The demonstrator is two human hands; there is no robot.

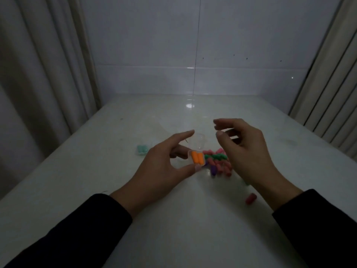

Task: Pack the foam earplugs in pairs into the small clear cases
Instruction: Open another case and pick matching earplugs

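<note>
A: Head view first. What does the left hand [164, 165] hold?

B: It pinches a small clear case [195, 161] between the thumb and the fingers. Two orange earplugs [255, 159] lie side by side inside it. The lid [198, 141] is open and stands up behind, and the forefinger is stretched toward it.

A: And the right hand [249, 151]?

B: It hangs above the table [173, 219] with loosely curled fingers, and it holds nothing. The thumb and the forefinger are apart.

A: Where are the other earplugs?

B: A pile of loose earplugs [218, 161], pink, green and purple, lies just beside the case, partly under the right hand. One red earplug [250, 198] lies alone, nearer to the person, beside the right wrist. Farther left, a second case with two teal earplugs [142, 149] rests on the table.

A: Is that one closed?

B: I cannot tell, it is too dim.
</note>
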